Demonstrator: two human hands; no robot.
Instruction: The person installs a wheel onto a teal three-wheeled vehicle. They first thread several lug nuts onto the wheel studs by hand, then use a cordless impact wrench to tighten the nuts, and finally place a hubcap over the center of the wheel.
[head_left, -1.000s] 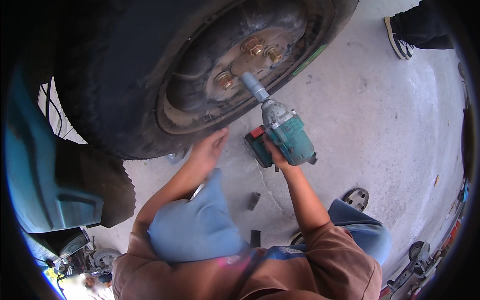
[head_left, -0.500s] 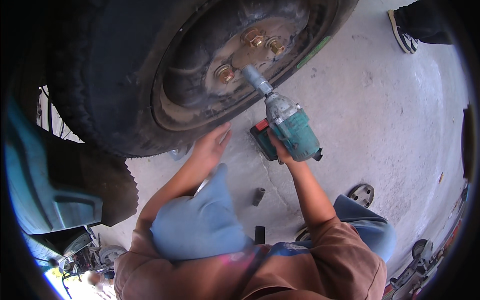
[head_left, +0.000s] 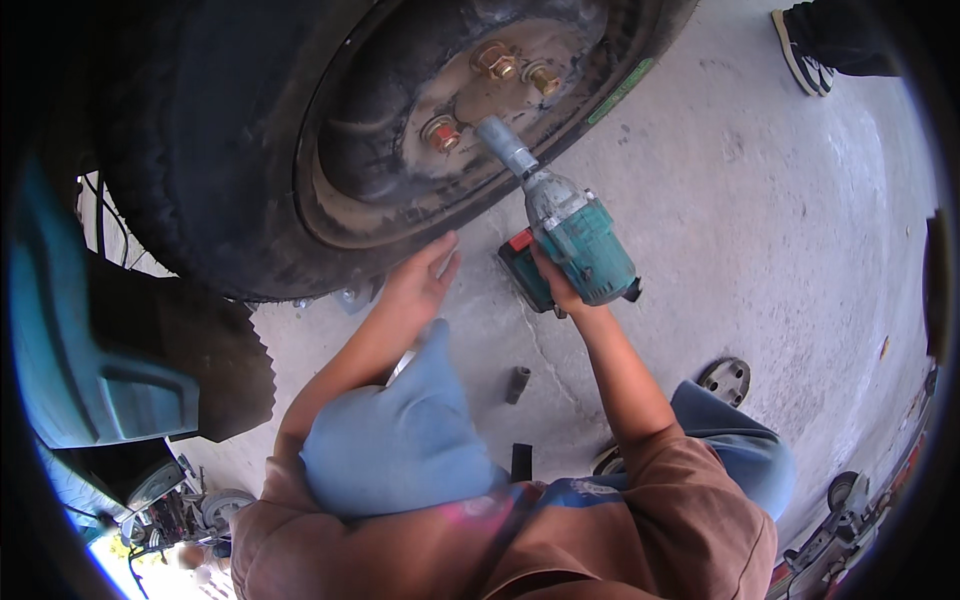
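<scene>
My right hand (head_left: pixel 560 285) is wrapped round the grip of a teal cordless impact wrench (head_left: pixel 592 248). A silvery socket (head_left: pixel 505 145) on its nose points up and left at the hub, covering the spot it aims at; whether a nut sits inside is hidden. Gold-coloured wheel nuts (head_left: pixel 494 62) show on the dark steel rim (head_left: pixel 350 215), one of them, a reddish nut (head_left: pixel 440 134), just left of the socket. Below the tire (head_left: pixel 215 200), my left hand (head_left: pixel 420 272) is open, its fingers at the lower edge of the rubber.
On the concrete floor lie a small dark socket (head_left: pixel 518 384) and a round plate with holes (head_left: pixel 725 381). Another person's shoe (head_left: pixel 803 62) stands at the upper right. A teal vehicle panel (head_left: pixel 120 385) hangs at the left, and a wheeled floor jack (head_left: pixel 838 515) sits at lower right.
The wheel, impact wrench and both hands appear slightly higher and further left in the picture. My grip on the wrench is unchanged, and the left hand stays by the tire.
</scene>
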